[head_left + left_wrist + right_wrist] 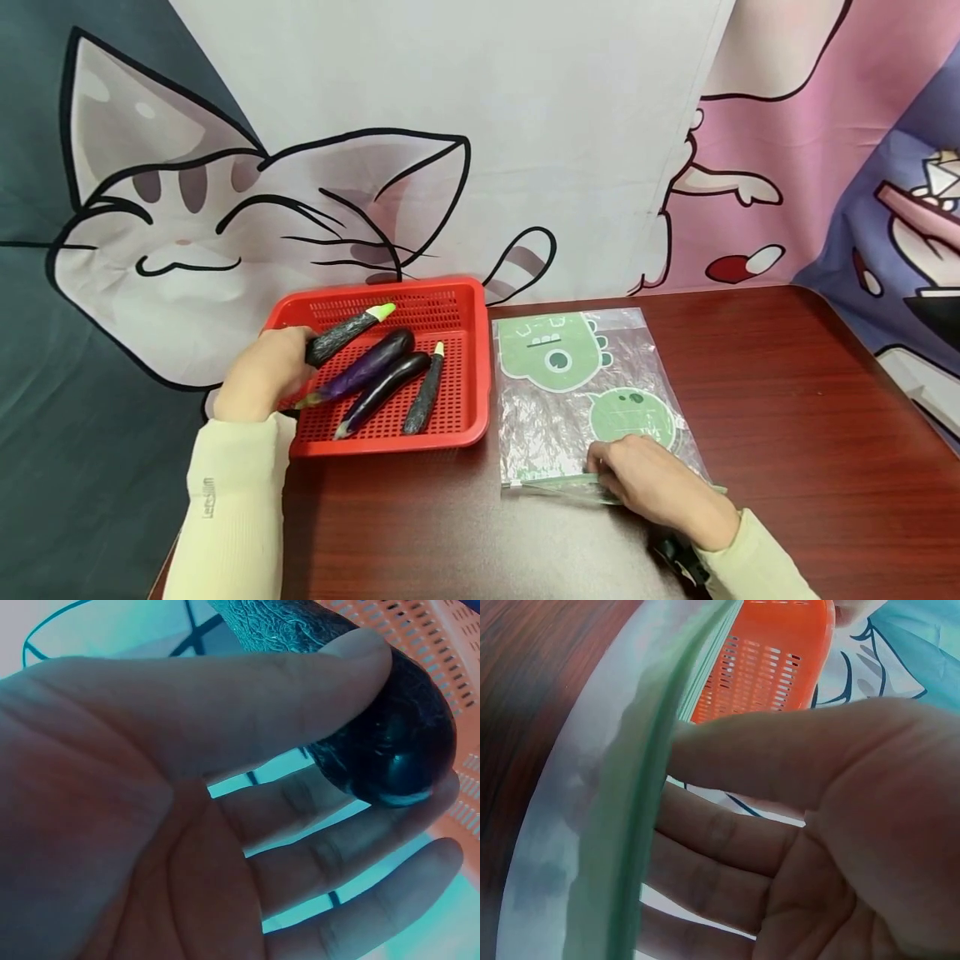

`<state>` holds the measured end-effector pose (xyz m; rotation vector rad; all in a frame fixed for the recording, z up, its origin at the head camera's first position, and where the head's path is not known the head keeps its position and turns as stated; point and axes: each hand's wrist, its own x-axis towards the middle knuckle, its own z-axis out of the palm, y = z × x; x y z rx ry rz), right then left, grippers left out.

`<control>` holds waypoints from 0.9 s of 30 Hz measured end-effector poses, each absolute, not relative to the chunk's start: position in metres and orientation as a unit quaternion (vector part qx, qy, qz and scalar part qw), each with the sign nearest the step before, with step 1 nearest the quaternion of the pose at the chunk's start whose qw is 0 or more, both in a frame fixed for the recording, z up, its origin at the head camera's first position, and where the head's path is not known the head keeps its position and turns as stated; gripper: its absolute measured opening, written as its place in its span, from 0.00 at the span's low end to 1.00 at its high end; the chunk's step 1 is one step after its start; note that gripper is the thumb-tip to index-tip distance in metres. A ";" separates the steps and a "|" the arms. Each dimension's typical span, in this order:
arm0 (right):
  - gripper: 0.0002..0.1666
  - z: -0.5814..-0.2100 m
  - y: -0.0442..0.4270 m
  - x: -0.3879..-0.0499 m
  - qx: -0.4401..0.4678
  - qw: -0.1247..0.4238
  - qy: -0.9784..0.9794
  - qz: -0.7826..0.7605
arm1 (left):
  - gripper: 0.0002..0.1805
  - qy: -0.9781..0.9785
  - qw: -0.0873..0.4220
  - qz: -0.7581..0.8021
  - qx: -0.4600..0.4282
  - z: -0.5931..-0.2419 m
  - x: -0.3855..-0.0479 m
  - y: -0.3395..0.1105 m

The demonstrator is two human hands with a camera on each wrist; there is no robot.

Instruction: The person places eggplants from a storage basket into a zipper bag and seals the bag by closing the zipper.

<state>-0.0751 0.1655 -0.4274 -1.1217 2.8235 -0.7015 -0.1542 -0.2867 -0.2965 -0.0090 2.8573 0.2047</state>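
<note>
My left hand (264, 372) holds a dark green zucchini (341, 338) with a pale green stem end, tilted above the left side of a red plastic basket (463, 400). In the left wrist view, thumb and fingers pinch the rounded end of the zucchini (405, 742). Inside the basket lie two purple eggplants (367, 367) and a second, thinner zucchini (426, 395). Over on the right, my right hand (656, 483) grips the zip edge of a clear zip bag (547, 425) with green cartoon prints. The bag's green zip strip (656, 750) runs between thumb and fingers in the right wrist view.
Both basket and bag rest on a dark reddish wooden table (780, 400). Behind it hangs a cloth backdrop (585, 150) with a cartoon cat, close to the basket's far rim. A black band (678, 557) is on the right wrist.
</note>
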 end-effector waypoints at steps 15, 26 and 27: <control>0.15 -0.427 0.165 -0.077 -0.342 0.006 0.916 -0.210 | 0.29 0.994 0.075 0.079 0.014 -0.300 -0.127 -0.270; 0.22 -0.425 0.162 -0.074 -0.339 0.002 0.915 -0.221 | 0.31 0.992 0.067 0.101 -0.017 -0.304 -0.107 -0.252; 0.22 -0.426 0.162 -0.074 -0.341 -0.001 0.914 -0.222 | 0.31 0.992 0.065 0.102 -0.019 -0.304 -0.105 -0.251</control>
